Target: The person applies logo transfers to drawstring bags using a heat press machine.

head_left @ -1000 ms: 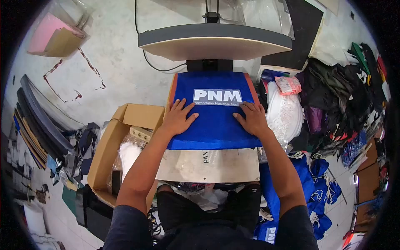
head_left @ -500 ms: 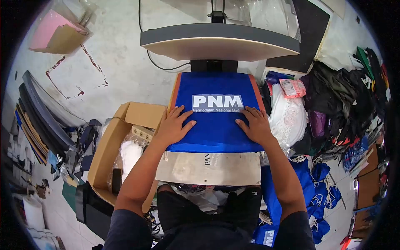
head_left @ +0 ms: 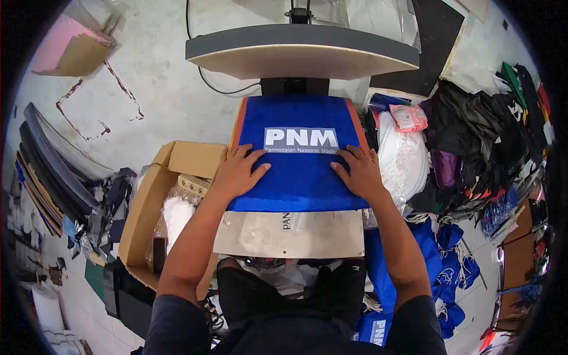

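Observation:
A blue fabric piece (head_left: 296, 183) lies flat over the lower platen of a heat press, with orange-brown strips showing along both sides. On it sits a print transfer (head_left: 300, 140) with white PNM letters and a smaller line of text. My left hand (head_left: 239, 173) rests on the fabric's left side, fingers spread near the transfer's lower left corner. My right hand (head_left: 360, 170) lies on the right side, its fingertips at the transfer's lower right edge. Both hands are open, palms down. Above the fabric, the press's upper plate (head_left: 302, 59) is raised.
A cardboard box (head_left: 139, 207) with a power strip and plastic wrap stands at the left. To the right are white bundled material (head_left: 402, 160), a pile of dark fabrics (head_left: 461, 136), and blue drawstring bags (head_left: 396, 260) below. A pale board (head_left: 290, 235) juts out toward my lap.
The whole view has shifted slightly, so the press and fabric appear a little further left and up. Both hands stay flat on the fabric, with little movement relative to it.

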Tool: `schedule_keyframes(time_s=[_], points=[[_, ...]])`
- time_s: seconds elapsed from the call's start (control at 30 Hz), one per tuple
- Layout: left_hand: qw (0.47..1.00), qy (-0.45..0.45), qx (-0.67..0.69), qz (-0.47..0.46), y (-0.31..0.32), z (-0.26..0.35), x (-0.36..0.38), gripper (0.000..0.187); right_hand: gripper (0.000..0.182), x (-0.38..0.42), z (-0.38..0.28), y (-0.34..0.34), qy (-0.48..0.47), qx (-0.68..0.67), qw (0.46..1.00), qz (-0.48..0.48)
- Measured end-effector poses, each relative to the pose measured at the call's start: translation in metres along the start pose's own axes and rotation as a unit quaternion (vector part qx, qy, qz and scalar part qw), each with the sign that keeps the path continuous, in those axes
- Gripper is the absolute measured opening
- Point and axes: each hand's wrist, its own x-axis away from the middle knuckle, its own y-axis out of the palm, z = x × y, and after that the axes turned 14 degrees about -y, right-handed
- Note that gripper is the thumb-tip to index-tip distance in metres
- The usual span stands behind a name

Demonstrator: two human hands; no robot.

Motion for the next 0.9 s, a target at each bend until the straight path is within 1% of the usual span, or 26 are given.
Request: schedule_keyframes(time_s=[0.03,0.07,0.17,0.2,0.4,0.63,0.9], points=[[1.000,0.001,-0.004,-0.005,-0.001,0.000,-0.001,0.049,0.046,0.000,0.000,-0.001,0.008,-0.004,1.000,-0.009],[1.000,0.006,-0.008,0.009,-0.001,0.000,-0.001,0.046,0.046,0.001,0.001,0.001,0.009,-0.006,1.000,-0.013],[1.000,0.006,-0.002,-0.007,-0.004,-0.002,-0.006,0.042,0.045,0.001,0.004,0.004,0.000,0.010,1.000,-0.002],[1.000,0.016,-0.008,0.007,0.000,-0.005,-0.007,0.038,0.046,0.000,0.006,0.004,0.002,0.006,1.000,-0.008],[0.999,0.034,0.015,0.014,0.005,-0.011,-0.010,0.033,0.046,0.001,0.006,0.003,0.004,-0.010,1.000,-0.021],[0.999,0.031,-0.005,0.009,-0.001,-0.007,-0.005,0.032,0.047,0.004,0.003,-0.001,-0.004,-0.018,1.000,-0.014],[0.999,0.034,0.031,0.006,0.003,-0.012,-0.004,0.033,0.047,0.006,0.000,-0.003,0.006,-0.018,1.000,-0.022]])
